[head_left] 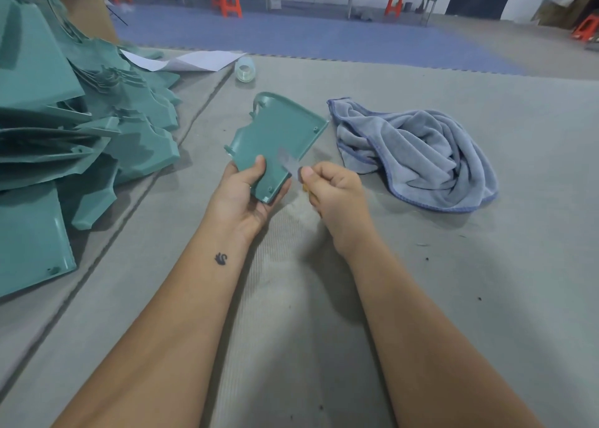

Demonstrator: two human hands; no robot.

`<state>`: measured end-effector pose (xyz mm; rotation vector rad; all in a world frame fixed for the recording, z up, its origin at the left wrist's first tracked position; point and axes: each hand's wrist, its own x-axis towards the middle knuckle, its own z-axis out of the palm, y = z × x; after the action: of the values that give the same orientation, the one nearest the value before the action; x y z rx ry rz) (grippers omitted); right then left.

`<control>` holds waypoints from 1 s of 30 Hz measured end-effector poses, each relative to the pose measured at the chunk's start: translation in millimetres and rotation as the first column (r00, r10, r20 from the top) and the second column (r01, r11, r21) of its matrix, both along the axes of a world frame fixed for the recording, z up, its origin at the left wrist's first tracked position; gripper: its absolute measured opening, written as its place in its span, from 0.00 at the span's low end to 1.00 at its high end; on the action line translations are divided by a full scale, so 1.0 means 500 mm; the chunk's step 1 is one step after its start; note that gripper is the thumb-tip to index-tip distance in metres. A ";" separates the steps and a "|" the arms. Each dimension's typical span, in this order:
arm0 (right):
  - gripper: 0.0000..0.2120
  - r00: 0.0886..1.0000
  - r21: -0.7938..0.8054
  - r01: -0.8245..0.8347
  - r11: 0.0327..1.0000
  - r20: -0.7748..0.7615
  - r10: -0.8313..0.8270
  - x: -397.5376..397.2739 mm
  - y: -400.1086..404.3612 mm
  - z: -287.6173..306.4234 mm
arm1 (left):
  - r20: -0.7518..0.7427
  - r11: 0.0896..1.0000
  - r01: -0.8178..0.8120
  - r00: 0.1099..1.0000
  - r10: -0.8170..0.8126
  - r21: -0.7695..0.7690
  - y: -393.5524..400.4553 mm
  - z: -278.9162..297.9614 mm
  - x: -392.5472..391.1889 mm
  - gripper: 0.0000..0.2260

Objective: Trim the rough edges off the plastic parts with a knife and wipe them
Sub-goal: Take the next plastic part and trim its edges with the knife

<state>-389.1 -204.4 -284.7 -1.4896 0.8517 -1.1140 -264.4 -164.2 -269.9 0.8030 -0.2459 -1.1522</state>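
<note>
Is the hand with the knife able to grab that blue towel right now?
Probably not yet: the right hand grips the knife, so it is full. Nothing lies between it and the towel, beside it on the mat.

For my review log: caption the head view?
Left hand holds green plastic part; right hand trims it with blurred knife.

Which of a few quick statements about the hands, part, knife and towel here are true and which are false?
1. The left hand holds a green part. True.
2. The right hand holds the towel. False: it grips a knife; the towel lies on the mat.
3. The blade is at the part's right edge. True.
4. The pile of parts lies right of the towel. False: it is at the far left.
</note>
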 end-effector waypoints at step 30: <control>0.15 0.985 0.018 -0.169 0.985 0.038 0.168 -0.012 -0.001 0.007 | 0.083 1.000 0.002 0.997 -0.004 0.024 0.001 -0.001 0.015 0.06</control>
<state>-395.3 -204.9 -281.1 -1.4901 0.6964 -1.0001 -257.0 -163.8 -270.3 0.8736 -0.3030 -1.1278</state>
